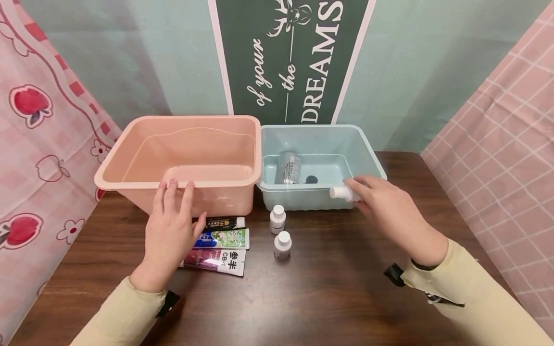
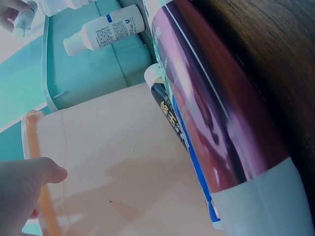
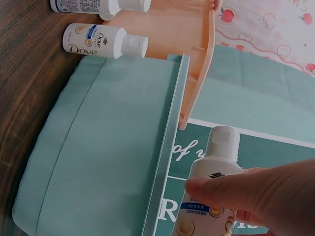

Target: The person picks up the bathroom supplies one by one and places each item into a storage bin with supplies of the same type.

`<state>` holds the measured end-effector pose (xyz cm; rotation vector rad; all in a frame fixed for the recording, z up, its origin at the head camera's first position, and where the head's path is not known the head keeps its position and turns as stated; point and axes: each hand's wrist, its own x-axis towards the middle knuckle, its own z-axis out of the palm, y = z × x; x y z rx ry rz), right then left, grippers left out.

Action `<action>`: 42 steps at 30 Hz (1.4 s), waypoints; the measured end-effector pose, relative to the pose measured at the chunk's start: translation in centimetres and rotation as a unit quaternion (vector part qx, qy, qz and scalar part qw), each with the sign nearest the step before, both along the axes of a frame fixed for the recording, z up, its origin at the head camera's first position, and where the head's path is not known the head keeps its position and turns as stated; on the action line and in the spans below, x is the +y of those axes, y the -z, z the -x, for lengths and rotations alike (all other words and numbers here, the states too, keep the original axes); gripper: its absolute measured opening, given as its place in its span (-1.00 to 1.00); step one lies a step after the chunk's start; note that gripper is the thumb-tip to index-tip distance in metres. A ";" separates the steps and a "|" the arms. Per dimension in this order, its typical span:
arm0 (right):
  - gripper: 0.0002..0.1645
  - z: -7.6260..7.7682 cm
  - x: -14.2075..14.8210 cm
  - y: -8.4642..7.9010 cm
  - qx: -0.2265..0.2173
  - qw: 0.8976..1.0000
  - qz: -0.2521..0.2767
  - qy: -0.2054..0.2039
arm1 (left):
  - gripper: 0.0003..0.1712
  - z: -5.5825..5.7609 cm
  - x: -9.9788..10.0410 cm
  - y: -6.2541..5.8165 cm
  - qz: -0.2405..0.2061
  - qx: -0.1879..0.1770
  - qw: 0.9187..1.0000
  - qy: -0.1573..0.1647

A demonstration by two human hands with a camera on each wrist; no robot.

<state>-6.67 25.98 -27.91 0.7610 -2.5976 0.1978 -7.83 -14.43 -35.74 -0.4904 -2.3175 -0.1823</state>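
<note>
My right hand (image 1: pixel 383 202) grips a small white Dove bottle (image 3: pixel 209 196) at the front rim of the blue bin (image 1: pixel 303 197). Its white cap points left in the head view. My left hand (image 1: pixel 169 226) rests with extended fingers on the front rim of the pink bin (image 1: pixel 182 185). Two more white bottles stand on the table, one bottle (image 1: pixel 277 219) near the blue bin and another bottle (image 1: pixel 283 246) closer to me. Beside my left hand lie three toothpaste tubes: a black tube (image 1: pixel 222 223), a blue-green tube (image 1: pixel 229 238) and a maroon-and-white tube (image 1: pixel 216 261).
Inside the blue bin lie a clear bottle (image 1: pixel 289 168) and a small dark round spot (image 1: pixel 311 179). Both bins stand side by side at the back of the brown wooden table (image 1: pixel 311 307). Cloth hangs behind them, with a pink checked cloth (image 1: pixel 497 144) on the right.
</note>
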 end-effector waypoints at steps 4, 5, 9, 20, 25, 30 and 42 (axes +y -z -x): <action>-0.40 0.2 0.1 -0.2 0.005 1.000 0.005 -0.006 | -0.18 0.1 0.0 0.0 -0.001 0.006 1.000 -0.004; -0.41 0.3 0.1 -0.3 0.006 1.000 0.005 -0.008 | -0.18 0.1 0.0 0.0 0.000 0.003 1.000 -0.003; -0.41 0.5 0.4 -0.5 0.006 1.000 0.005 -0.010 | -0.20 0.0 0.1 -0.1 0.003 -0.011 1.000 -0.005; -0.43 1.3 0.4 -1.1 -0.015 1.000 -0.005 -0.004 | -0.20 0.0 0.0 0.0 0.000 -0.004 1.000 -0.005; -0.44 1.7 0.5 -1.2 -0.024 1.000 -0.005 -0.001 | -0.20 0.0 0.0 0.1 -0.001 -0.005 1.000 -0.004; -0.45 2.1 0.7 -1.5 -0.032 0.999 -0.010 -0.001 | -0.20 0.0 0.1 0.1 -0.001 -0.006 1.000 -0.003; -0.46 3.3 1.3 -1.9 -0.047 0.999 -0.012 0.004 | -0.18 -0.1 0.2 0.2 -0.016 0.002 1.000 -0.009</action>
